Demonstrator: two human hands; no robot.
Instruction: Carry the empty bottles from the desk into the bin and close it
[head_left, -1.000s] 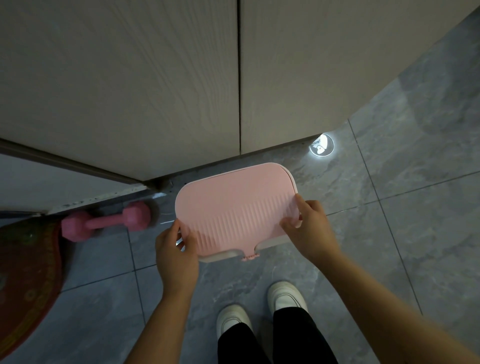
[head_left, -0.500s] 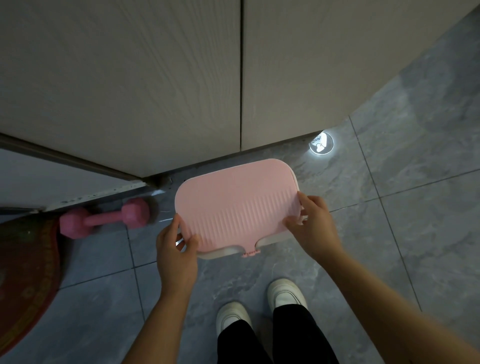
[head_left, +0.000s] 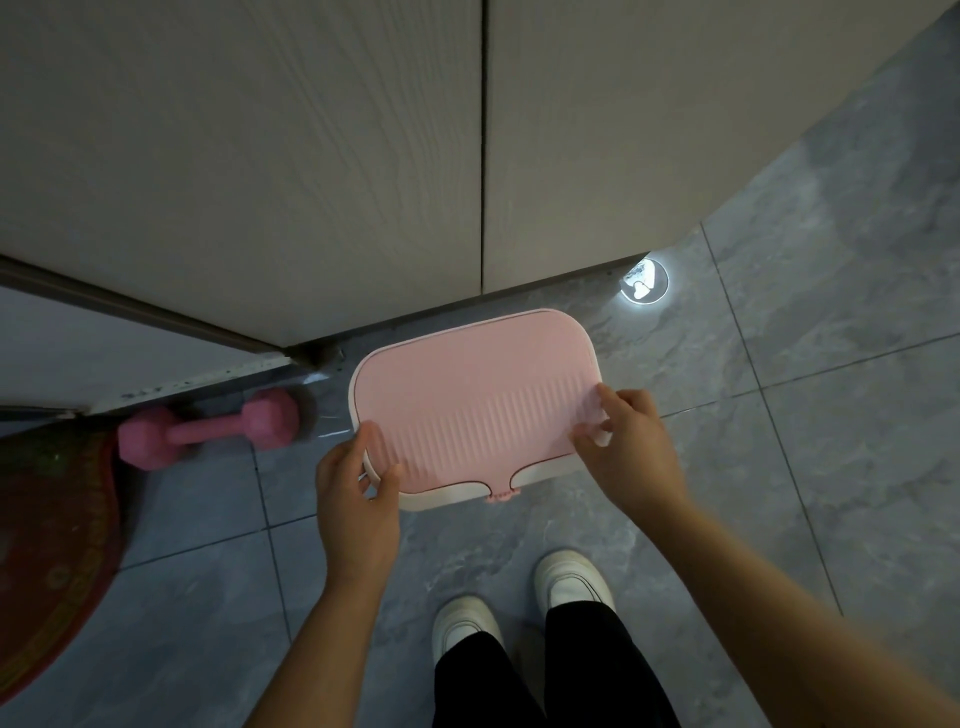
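A white bin stands on the grey tiled floor in front of me, covered by its pink ribbed lid. The lid lies flat on the bin's rim, with a small pink tab at the front edge. My left hand grips the lid's front left corner, thumb on top. My right hand holds the front right corner, fingers curled over the edge. The bin's inside is hidden, and no bottles show.
Pale wooden cabinet doors rise right behind the bin. A pink dumbbell lies on the floor to the left, beside a dark red round mat. A small glowing round object sits at the cabinet's foot. My white shoes stand below the bin.
The lid has settled slightly lower and flatter onto the bin's rim. Both hands stayed on its front corners.
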